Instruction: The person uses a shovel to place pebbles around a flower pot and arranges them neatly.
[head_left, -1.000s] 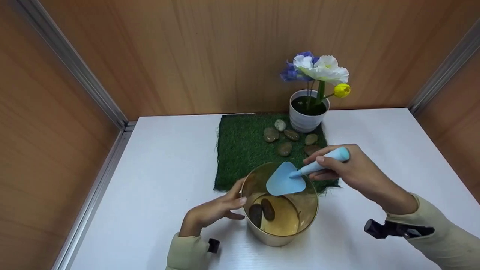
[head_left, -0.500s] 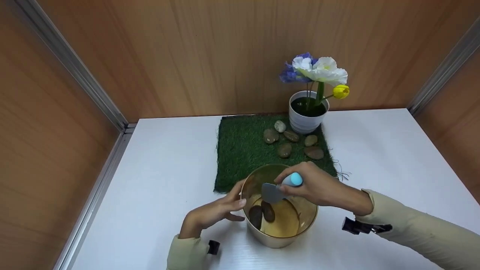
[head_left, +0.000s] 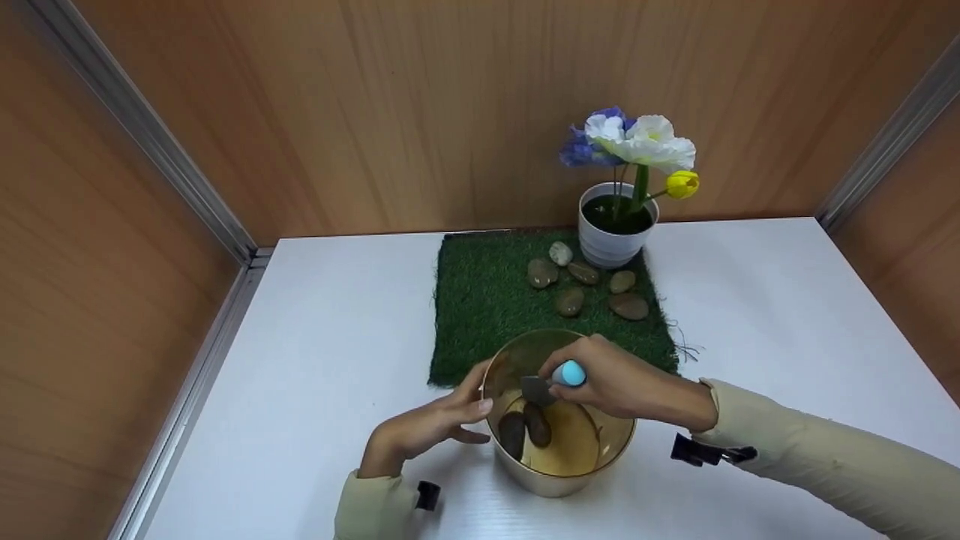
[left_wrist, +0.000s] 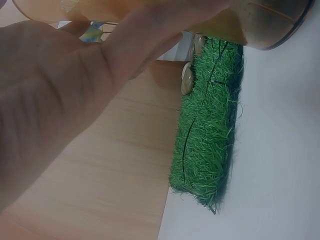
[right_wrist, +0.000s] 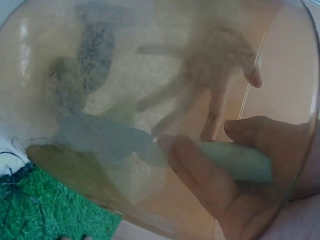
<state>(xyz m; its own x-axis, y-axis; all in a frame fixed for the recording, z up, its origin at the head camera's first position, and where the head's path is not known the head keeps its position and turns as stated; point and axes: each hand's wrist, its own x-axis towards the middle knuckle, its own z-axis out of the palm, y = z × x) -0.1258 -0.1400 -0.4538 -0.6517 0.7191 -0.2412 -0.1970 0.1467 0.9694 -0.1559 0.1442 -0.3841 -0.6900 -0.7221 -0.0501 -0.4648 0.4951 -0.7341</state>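
Note:
A see-through amber bucket stands on the table, overlapping the front of the turf mat. Inside it lie two dark stones on the bottom, toward the left. My right hand reaches in over the rim and grips the handle of a small blue trowel. The blade points down into the bucket near the stones; whether it touches them I cannot tell. Against the outer left wall rests my left hand. Through the wall, the right wrist view shows the left hand's fingers spread and fairly straight.
Behind the bucket lies the green turf mat with several pebbles. A white flowerpot with purple, white and yellow flowers stands at its back right corner. Wooden panels enclose the white table at the back and sides.
My right hand has moved left and down, bringing the trowel from above the bucket's rim into it, the blade now tipped downward. The left hand has stayed at the bucket's wall.

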